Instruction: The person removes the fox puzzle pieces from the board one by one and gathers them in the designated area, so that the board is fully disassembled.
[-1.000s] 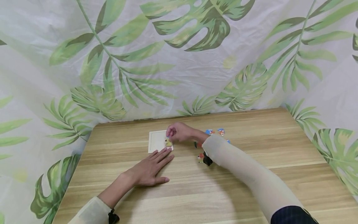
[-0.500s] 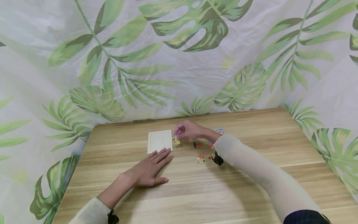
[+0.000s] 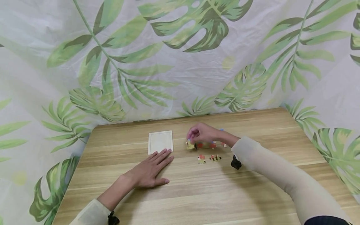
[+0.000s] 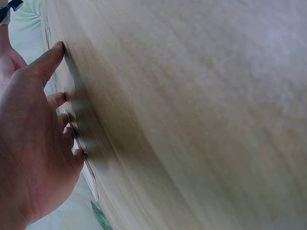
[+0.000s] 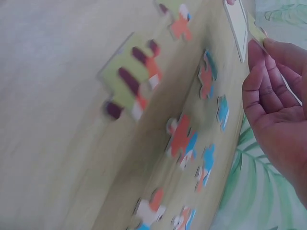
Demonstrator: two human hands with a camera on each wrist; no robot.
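My right hand pinches a yellow-green jigsaw piece between thumb and fingers, over the table to the right of a puzzle board. That pale, square puzzle board has a thin line inside its border and no piece on it. My left hand lies flat with fingers spread, fingertips at the board's front edge. In the left wrist view the left hand shows from the thumb side, fingertips down on the wood. Below the right hand lie loose jigsaw pieces, among them a striped yellow-green one and a red one.
Several more pieces, such as a blue one, are spread over the wooden table, partly hidden by the right forearm in the head view. A leaf-patterned cloth hangs behind the table's back edge.
The right hand has moved right, carrying the yellow-green jigsaw piece from over the board to beside the loose pieces. The left hand has stayed in place.
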